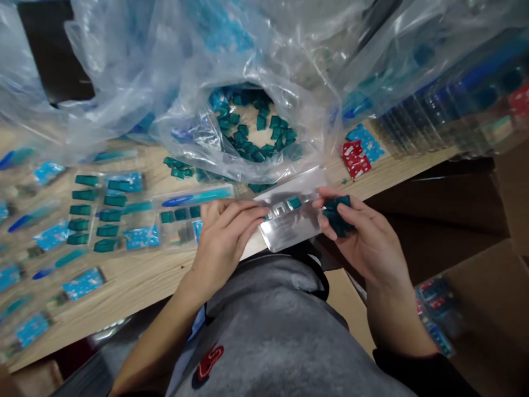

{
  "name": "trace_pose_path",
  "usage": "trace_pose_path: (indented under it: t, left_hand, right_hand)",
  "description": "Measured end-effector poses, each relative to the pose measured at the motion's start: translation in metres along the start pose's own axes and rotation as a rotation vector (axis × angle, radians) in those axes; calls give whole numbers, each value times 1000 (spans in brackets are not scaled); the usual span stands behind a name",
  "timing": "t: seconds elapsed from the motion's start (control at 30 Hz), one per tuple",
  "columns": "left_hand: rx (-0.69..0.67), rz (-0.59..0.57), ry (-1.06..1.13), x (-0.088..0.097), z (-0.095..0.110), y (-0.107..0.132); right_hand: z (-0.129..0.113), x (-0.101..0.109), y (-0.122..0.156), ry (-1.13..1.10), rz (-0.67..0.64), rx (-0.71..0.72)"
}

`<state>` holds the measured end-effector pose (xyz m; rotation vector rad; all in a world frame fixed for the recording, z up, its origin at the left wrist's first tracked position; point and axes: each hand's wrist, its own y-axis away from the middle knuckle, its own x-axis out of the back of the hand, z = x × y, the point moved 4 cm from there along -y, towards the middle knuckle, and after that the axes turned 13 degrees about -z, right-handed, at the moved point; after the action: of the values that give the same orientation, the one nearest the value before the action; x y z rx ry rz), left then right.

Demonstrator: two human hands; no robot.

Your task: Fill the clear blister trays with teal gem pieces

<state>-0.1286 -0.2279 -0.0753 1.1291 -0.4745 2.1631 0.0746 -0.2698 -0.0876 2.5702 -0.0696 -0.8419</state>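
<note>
Clear blister tray [285,234] sits right of frame centre, at the worktop [140,284] front edge. Its long axis runs lower left to upper right, a shallow climb; the row of small pockets follows the same line. One teal block [294,203] is in a pocket toward the right end, long side roughly along that row. Left hand [225,237]: fingers curled close together, tips at the tray's left end; can't tell if they pinch a block. Right hand [367,231]: closed round a clump of teal pieces [338,216], just beside the tray's right end. Filled tray [158,207] is left of centre, partly behind the left hand; pen-shaped item [177,200] in it lies near horizontal, dark blue end left, teal end right. Open plastic bag [243,172], upper centre, has loose teal blocks [250,150] inside. Two columns of teal slips [78,224] at left, each slip lying crosswise. Red packet [356,160] overlaps blue packet [367,140], right of the bag.
</note>
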Motion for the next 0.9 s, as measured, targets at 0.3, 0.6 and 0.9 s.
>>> trace_pose_path:
  t: [0.3,0.6,0.9]
  left_hand:
    - [72,-21,141,-5,-2,3]
    - [-21,-13,-122,-4,9,2]
    - [-25,-99,-223,-17,21,14]
  right_hand:
    - [11,7,0,-9,29,1]
    - [19,8,-3,-30,3,-12]
    - [25,4,3,201,-116,-52]
